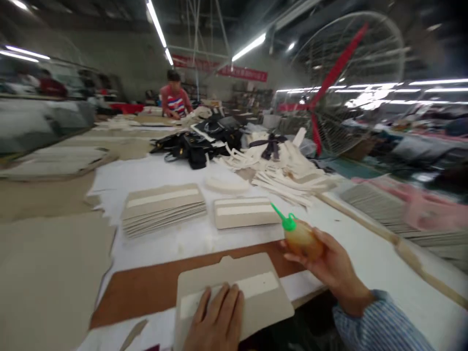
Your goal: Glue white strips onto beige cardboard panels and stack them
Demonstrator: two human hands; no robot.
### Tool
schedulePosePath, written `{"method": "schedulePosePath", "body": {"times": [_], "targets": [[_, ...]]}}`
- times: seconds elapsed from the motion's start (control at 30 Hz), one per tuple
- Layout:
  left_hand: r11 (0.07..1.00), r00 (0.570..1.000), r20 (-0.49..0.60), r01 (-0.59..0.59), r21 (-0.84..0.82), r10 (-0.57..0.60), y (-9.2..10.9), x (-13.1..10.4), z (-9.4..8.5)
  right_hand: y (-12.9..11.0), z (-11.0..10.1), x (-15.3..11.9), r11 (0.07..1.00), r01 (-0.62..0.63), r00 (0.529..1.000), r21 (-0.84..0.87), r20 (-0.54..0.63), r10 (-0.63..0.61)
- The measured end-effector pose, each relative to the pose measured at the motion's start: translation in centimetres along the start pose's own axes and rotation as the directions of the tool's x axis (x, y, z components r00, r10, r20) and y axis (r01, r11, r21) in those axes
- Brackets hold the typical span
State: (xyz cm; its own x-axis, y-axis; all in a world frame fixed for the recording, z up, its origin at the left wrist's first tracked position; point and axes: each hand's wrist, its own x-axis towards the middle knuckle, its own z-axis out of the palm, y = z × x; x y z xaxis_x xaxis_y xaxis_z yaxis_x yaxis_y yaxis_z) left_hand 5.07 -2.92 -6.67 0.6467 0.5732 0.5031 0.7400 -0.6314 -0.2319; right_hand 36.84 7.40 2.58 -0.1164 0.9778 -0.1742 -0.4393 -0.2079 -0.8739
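Under my left hand [219,317] lies a grey-beige board panel [223,275] with a cream strip [258,285] across it. That hand rests flat on the panel, fingers stretched forward over the strip. My right hand [334,263] grips a squeeze glue bottle [303,239] with amber contents and a green nozzle. The nozzle points up and to the left, above the table and apart from the panel. A brown sheet [146,285] lies partly beneath the panel. Beyond it sits a small pile of strip-bearing panels [248,222].
A fanned stack of panels [164,207] stands left of the small pile. Cream strips [292,170] and black pieces [197,146] heap up farther back. Large grey boards [47,278] cover the left side. A big fan [347,87] stands right; a person [175,100] works at the far end.
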Motion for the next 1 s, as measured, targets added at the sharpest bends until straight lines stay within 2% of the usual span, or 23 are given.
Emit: {"method": "schedulePosePath", "body": {"times": [0.1,0.2,0.27,0.37,0.47,0.53,0.63,0.77,1.0], "targets": [[0.992,0.986,0.159,0.073,-0.104,-0.056,0.8,1.4,-1.8,0.2,0.8,-0.5,0.993,-0.034,0.999,-0.109,-0.009,0.033],[0.977,0.975,0.200,0.132,-0.169,-0.098,1.6,2.4,-3.0,0.4,2.3,-0.6,0.955,0.017,0.999,-0.297,0.050,-0.002],[0.967,0.970,0.212,0.164,-0.193,-0.122,1.9,2.7,-3.5,0.5,3.6,-0.6,0.891,0.059,0.994,-0.451,0.111,-0.009],[0.958,0.960,0.235,0.200,-0.205,-0.150,2.0,2.8,-4.0,0.7,6.2,-0.6,0.702,0.144,0.984,-0.697,0.175,-0.028],[0.954,0.953,0.252,0.220,-0.201,-0.167,2.0,2.9,-4.2,1.0,9.3,-0.8,0.480,0.278,0.959,-0.832,0.267,-0.091],[0.952,0.948,0.273,0.224,-0.208,-0.164,2.0,3.0,-4.4,1.3,11.1,-0.8,0.389,0.353,0.935,-0.851,0.330,-0.128],[0.949,0.940,0.300,0.231,-0.216,-0.161,2.1,3.1,-4.6,2.0,12.9,-0.2,0.336,0.401,0.916,-0.852,0.379,-0.130],[0.948,0.934,0.320,0.236,-0.214,-0.160,2.1,3.3,-4.9,2.9,13.7,0.8,0.295,0.470,0.882,-0.832,0.456,-0.120],[0.936,0.926,0.343,0.251,-0.245,-0.159,2.2,3.4,-5.4,2.9,14.9,1.0,0.189,0.642,0.766,-0.743,0.633,-0.115]]}}
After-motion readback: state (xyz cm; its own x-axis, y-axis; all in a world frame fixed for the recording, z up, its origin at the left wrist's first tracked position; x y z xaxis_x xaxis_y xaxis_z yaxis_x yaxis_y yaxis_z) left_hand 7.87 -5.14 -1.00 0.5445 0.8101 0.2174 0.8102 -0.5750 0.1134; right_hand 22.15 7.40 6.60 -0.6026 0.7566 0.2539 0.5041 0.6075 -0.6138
